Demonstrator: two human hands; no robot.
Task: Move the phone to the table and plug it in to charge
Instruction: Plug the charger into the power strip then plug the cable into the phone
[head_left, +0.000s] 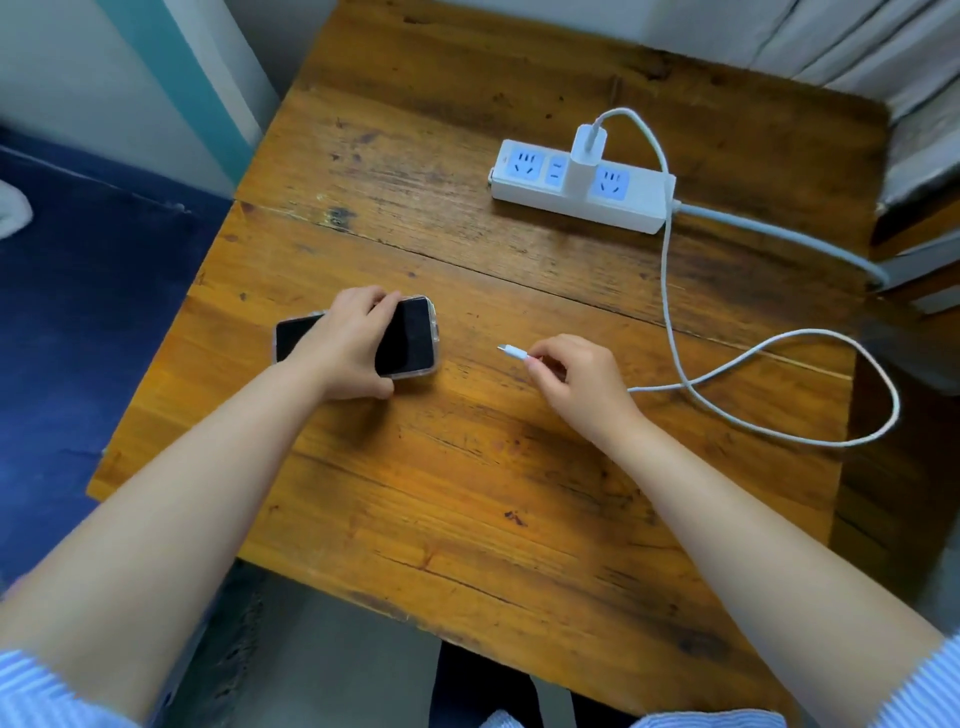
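A black phone (408, 335) in a clear case lies screen up on the wooden table (467, 493), left of centre. My left hand (345, 345) grips it across the middle, thumb on the near edge and fingers on the far edge. To its right, my right hand (576, 382) pinches the white charging cable (779, 358) just behind its plug (511, 352). The plug tip points left toward the phone, about a hand's width from it. The cable loops right and runs up to a white charger (587, 156) seated in the power strip (582, 182).
The white power strip lies at the table's far right, its grey cord (779, 236) running off the right edge. A dark blue bed cover (93, 312) lies left of the table. Grey fabric (919, 130) sits at the far right corner.
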